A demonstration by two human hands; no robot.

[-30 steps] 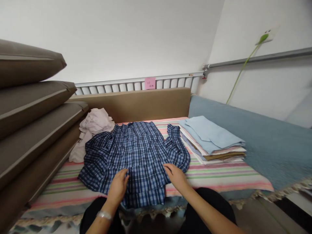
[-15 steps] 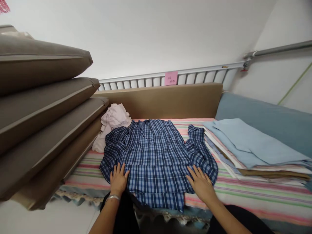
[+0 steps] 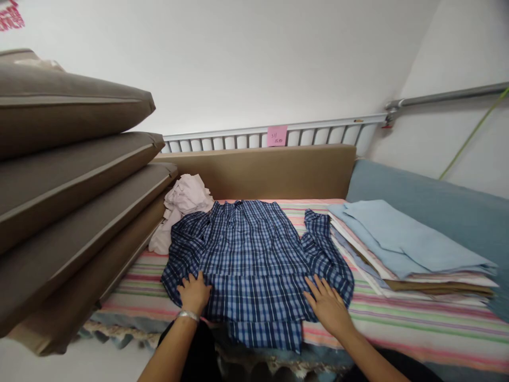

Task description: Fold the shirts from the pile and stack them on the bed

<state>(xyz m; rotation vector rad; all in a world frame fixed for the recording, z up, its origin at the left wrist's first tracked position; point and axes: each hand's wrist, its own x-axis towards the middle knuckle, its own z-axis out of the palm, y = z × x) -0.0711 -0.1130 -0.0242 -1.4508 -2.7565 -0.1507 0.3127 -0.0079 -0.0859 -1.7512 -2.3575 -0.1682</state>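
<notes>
Moved wider apart, left hand (image 3: 194,295) and right hand (image 3: 328,307) lie splayed on the plaid shirt (image 3: 254,254), spread but unfolded.

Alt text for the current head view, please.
A person's left hand and right hand rest palm-down on a blue plaid shirt spread over a striped cloth. To its right is a stack of folded fabric, light blue on top; to its left, a crumpled pale cloth and stacked brown cushions.

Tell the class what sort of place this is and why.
Probably a living room or bedroom: a striped sheet is spread out in front, brown cushions are stacked at the left, and a radiator stands by the wall.
</notes>
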